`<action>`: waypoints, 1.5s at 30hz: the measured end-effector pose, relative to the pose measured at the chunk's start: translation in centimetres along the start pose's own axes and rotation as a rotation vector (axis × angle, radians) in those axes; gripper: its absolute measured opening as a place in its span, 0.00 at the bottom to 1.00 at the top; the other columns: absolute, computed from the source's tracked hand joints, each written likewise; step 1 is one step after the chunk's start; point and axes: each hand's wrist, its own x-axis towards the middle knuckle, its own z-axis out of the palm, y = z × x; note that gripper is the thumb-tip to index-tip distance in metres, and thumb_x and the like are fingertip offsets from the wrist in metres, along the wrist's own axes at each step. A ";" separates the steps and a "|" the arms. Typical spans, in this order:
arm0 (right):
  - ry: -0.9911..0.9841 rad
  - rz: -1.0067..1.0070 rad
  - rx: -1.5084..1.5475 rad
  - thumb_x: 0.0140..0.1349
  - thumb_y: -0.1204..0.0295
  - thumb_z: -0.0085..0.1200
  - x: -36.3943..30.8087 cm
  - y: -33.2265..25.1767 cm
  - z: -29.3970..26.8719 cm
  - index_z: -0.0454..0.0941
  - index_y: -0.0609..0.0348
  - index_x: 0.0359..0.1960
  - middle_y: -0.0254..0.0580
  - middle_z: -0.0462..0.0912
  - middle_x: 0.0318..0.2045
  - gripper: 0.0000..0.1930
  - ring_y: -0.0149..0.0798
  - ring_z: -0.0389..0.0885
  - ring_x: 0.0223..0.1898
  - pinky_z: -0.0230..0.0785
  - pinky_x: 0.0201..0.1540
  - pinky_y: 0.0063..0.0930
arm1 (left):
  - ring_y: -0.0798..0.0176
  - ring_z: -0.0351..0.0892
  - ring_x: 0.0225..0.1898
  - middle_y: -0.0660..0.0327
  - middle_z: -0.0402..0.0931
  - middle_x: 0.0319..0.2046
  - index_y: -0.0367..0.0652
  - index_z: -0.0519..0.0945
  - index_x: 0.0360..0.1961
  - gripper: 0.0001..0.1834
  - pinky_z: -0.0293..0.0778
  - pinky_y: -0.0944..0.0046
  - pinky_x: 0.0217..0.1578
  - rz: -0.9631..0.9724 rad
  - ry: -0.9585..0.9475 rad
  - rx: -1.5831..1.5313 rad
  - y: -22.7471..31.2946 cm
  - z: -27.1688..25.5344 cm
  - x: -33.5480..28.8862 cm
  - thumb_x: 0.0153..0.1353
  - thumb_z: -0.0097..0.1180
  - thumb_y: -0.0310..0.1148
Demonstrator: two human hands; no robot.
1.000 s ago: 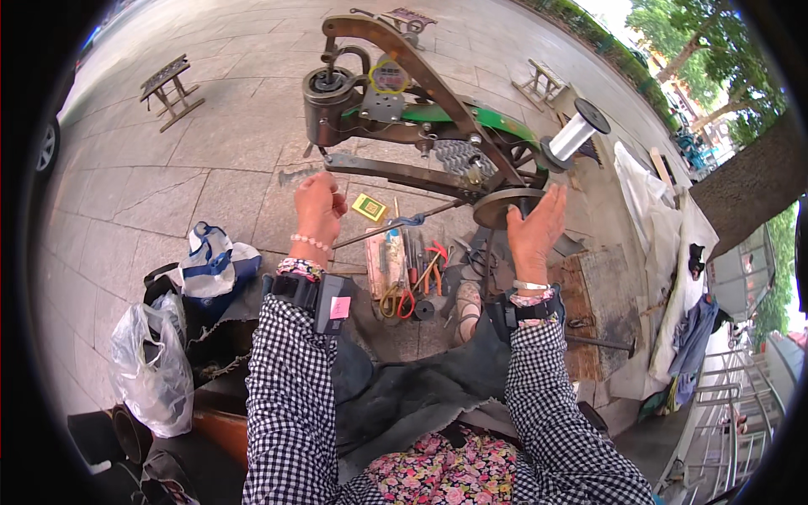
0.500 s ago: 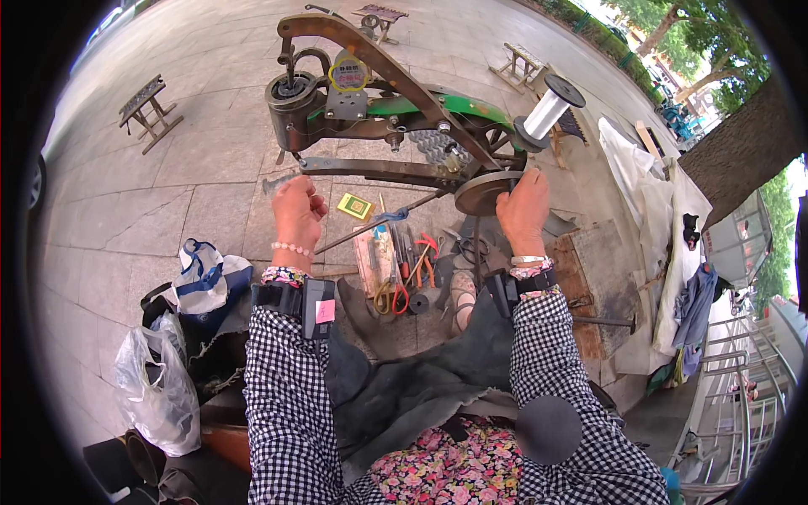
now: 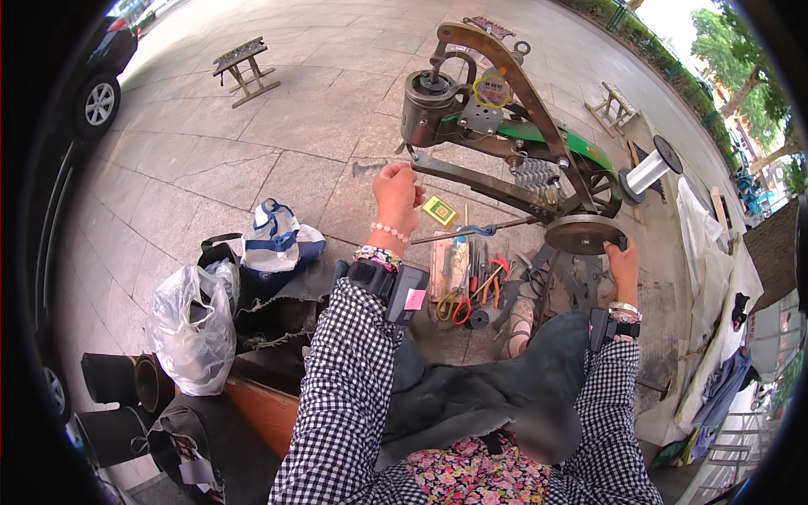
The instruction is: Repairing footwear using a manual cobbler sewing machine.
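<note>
A hand-cranked shoe-repair sewing machine (image 3: 513, 126) with a rusty arm and green body stands ahead of me. My left hand (image 3: 396, 195) is closed, its fingertips just below the tip of the machine's narrow lower arm (image 3: 475, 178). A small grey strip (image 3: 368, 168) shows just left of these fingers; whether they hold it I cannot tell. At the right, my right hand (image 3: 623, 265) grips the rim of the round metal handwheel (image 3: 581, 236), thumb on top. A spool of white thread (image 3: 646, 172) sits at the machine's right end.
Pliers, scissors and other tools (image 3: 475, 282) lie on the paving below the machine, near a yellow box (image 3: 439, 210). Bags, including a clear plastic bag (image 3: 194, 328), stand at my left. A folding stool (image 3: 244, 67) and a dark car (image 3: 97, 93) are farther off.
The view has swung left, so the scene sits farther right. My right hand has moved round the handwheel's rim toward me. The left hand stays closed by the lower arm's tip.
</note>
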 end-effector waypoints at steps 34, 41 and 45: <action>-0.112 0.496 1.441 0.55 0.75 0.42 1.1 -18.8 13.1 0.64 0.60 0.35 0.42 0.70 0.26 0.07 0.37 0.70 0.26 0.68 0.30 0.30 | 0.70 0.72 0.24 0.60 0.71 0.30 0.34 0.68 0.45 0.18 0.67 0.73 0.18 0.272 -0.007 0.433 -1.0 0.7 2.1 0.53 0.51 0.29; -0.054 0.280 1.105 0.52 0.79 0.43 1.4 -16.1 14.4 0.67 0.62 0.34 0.43 0.75 0.27 0.07 0.35 0.75 0.25 0.70 0.25 0.26 | 0.72 0.72 0.21 0.62 0.72 0.24 0.33 0.71 0.40 0.14 0.66 0.75 0.17 0.399 0.032 0.494 -3.2 -0.1 4.3 0.51 0.52 0.26; -0.023 0.060 0.781 0.54 0.72 0.46 1.2 -15.0 13.7 0.73 0.67 0.23 0.44 0.78 0.19 0.09 0.35 0.77 0.20 0.71 0.25 0.23 | 0.70 0.72 0.20 0.60 0.73 0.21 0.30 0.74 0.33 0.12 0.68 0.72 0.21 0.419 0.028 0.453 -2.9 -0.3 3.9 0.46 0.56 0.26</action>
